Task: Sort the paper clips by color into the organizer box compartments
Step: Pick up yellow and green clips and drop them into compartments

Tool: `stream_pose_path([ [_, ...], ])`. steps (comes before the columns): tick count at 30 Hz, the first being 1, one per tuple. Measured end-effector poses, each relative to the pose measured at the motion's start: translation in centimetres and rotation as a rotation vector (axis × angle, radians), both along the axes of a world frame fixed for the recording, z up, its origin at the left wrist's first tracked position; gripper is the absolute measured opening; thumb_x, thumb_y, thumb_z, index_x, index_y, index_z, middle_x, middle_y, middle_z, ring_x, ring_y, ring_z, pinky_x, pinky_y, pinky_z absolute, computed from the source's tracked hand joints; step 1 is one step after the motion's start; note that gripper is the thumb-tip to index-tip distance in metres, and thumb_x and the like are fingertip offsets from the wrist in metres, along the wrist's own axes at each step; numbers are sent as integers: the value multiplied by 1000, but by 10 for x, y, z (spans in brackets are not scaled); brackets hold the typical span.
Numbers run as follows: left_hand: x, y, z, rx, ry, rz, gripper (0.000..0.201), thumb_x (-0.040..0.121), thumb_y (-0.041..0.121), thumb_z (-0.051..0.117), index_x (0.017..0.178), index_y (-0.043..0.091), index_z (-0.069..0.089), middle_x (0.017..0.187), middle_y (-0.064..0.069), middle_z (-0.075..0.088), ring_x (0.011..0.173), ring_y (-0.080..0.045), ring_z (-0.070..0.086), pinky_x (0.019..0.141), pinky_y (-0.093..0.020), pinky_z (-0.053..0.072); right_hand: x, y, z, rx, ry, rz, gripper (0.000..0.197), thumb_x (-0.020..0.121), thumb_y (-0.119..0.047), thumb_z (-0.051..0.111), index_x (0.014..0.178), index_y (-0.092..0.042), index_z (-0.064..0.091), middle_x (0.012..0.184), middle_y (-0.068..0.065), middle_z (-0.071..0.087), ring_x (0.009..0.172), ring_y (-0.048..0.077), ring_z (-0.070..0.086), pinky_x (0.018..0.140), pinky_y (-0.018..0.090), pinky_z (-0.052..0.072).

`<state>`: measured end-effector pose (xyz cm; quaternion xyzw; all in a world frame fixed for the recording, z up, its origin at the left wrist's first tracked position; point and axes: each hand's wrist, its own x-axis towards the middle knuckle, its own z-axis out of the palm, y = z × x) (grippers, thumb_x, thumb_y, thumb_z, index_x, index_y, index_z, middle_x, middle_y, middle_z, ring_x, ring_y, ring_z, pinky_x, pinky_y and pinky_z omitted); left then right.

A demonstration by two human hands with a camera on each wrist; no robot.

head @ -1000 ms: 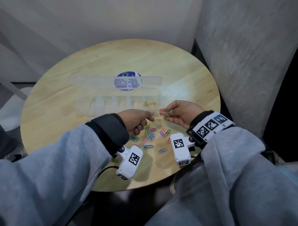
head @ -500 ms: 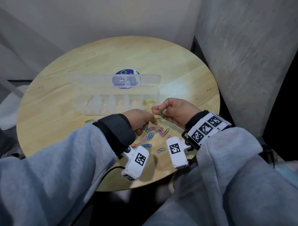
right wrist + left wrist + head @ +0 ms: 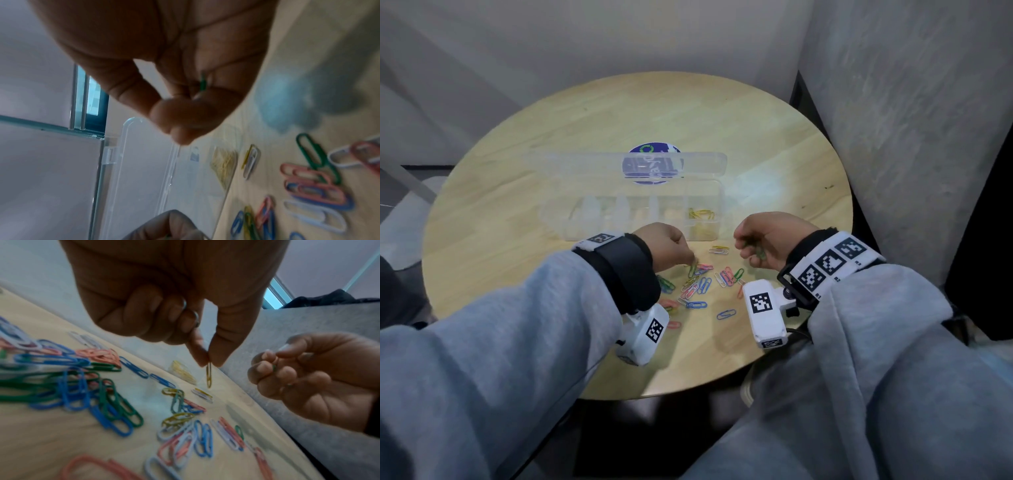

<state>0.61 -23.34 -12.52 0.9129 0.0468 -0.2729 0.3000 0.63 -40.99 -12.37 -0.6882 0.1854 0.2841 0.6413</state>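
Table: round, wooden, with a blue sticker near centre
Box: clear organizer, lid open and lying toward 12 o'clock; stands at 12 o'clock from both hands
Sorted clips: yellow, in the rightmost compartment of the box
Loose clips: blue, green, pink, white and yellow, scattered on the table between the two wrists, at 6 o'clock from the box
Left hand: thumb and forefinger pinch a yellow clip, which hangs upright just above the loose clips; other fingers curled
Right hand: fingers curled round a green clip, held off the table at 3 o'clock from the left hand, well apart from the box
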Motion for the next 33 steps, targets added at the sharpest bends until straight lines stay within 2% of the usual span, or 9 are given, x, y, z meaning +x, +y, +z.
stream_pose_path([
  [4, -1, 5, -6, 118, -38, -53, 27, 80, 25, 68, 61, 21, 49, 60, 4, 47, 58, -13, 44, 53, -21, 33, 0, -3, -8, -531, -89, 386, 9, 86, -10, 57, 77, -9, 55, 56, 4, 42, 47, 16, 36, 44, 23, 31],
  [6, 0, 8, -9, 175, -35, -71, 25, 78, 25, 69, 60, 21, 51, 63, 4, 52, 67, -16, 50, 55, -20, 36, -4, -3, -7, -692, -163, 498, 5, 83, -10, 60, 81, -14, 61, 57, -2, 47, 48, 11, 39, 40, 19, 35],
  [8, 1, 9, -9, 226, -25, -95, 22, 76, 23, 70, 62, 21, 53, 69, 3, 57, 74, -18, 54, 55, -20, 37, -7, -3, -5, -703, -197, 517, 12, 82, -6, 60, 80, -18, 61, 58, -7, 49, 49, 6, 40, 30, 9, 31],
  [12, 1, 3, -4, 310, -50, -163, 7, 77, 15, 65, 80, 20, 62, 87, 1, 60, 79, -19, 54, 52, -20, 36, -7, -1, -7, -725, -177, 527, 20, 80, -1, 58, 84, -20, 61, 59, -7, 49, 49, 6, 43, 26, 6, 27],
  [16, 2, -10, -4, 344, -59, -208, 20, 81, 16, 62, 101, 15, 68, 92, -1, 60, 82, -19, 53, 62, -23, 41, -5, 3, -10, -789, -120, 588, 26, 80, 1, 53, 85, -23, 60, 63, -6, 51, 52, 8, 47, 40, 14, 34],
  [22, 9, -19, -14, 402, -52, -223, 32, 82, 33, 66, 104, 9, 68, 93, -5, 63, 82, -21, 55, 67, -26, 40, 0, 4, -17, -854, -103, 666, 22, 79, -2, 57, 83, -23, 58, 61, -6, 50, 54, 11, 47, 49, 19, 37],
  [27, 12, -23, -17, 403, -35, -255, 28, 84, 27, 64, 106, 9, 68, 109, -8, 69, 84, -21, 56, 70, -26, 43, 2, 11, -19, -959, -119, 740, 7, 84, -12, 59, 83, -19, 57, 87, 3, 58, 84, 22, 56, 59, 22, 40],
  [30, 10, -20, -17, 330, -47, -252, 12, 84, 22, 63, 90, 12, 66, 92, -4, 66, 82, -20, 55, 69, -25, 42, 4, 9, -23, -991, -90, 711, 12, 79, -16, 61, 90, -13, 65, 101, 10, 67, 96, 27, 63, 73, 27, 44],
  [33, 4, -9, -13, 131, -39, -147, 8, 81, 18, 61, 73, 19, 61, 70, 1, 59, 70, -17, 54, 64, -23, 44, 8, 1, -20, -881, -68, 565, 13, 73, -16, 64, 85, -11, 68, 83, 10, 69, 72, 24, 58, 67, 26, 44],
])
